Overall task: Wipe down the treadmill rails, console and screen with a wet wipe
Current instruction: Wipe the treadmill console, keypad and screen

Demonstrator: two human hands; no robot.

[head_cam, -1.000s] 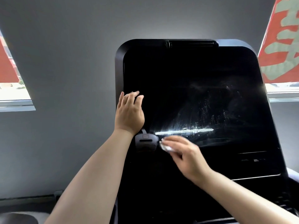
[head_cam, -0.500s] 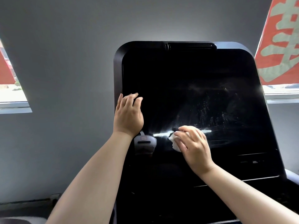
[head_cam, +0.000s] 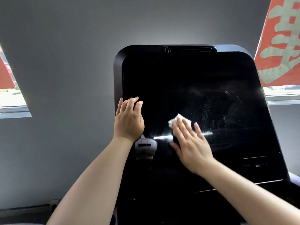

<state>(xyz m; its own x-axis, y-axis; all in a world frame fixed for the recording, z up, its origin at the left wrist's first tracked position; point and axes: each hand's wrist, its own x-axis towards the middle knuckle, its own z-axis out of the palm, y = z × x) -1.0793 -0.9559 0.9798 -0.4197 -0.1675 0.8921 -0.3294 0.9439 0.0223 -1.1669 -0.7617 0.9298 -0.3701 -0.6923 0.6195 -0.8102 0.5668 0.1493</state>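
Behind everything stands a grey wall [head_cam: 68, 51], with a window [head_cam: 11, 101] at the left edge and a red banner [head_cam: 282, 41] hanging at the upper right. Against it rises the treadmill's black screen [head_cam: 186, 82], tilted back, dry streaks and specks showing across its right half and a bright glint low at its middle. Down its left side the left hand [head_cam: 129, 120] rests flat, fingers straight and close together, holding nothing. Near the lower middle the right hand [head_cam: 191, 142] lies with fingers stretched and spread, pressing the wipe [head_cam: 174, 121] onto the glass. Only a crumpled white corner of the wipe shows, sticking out past the fingertips at the upper left; the rest is hidden under the fingers and palm.
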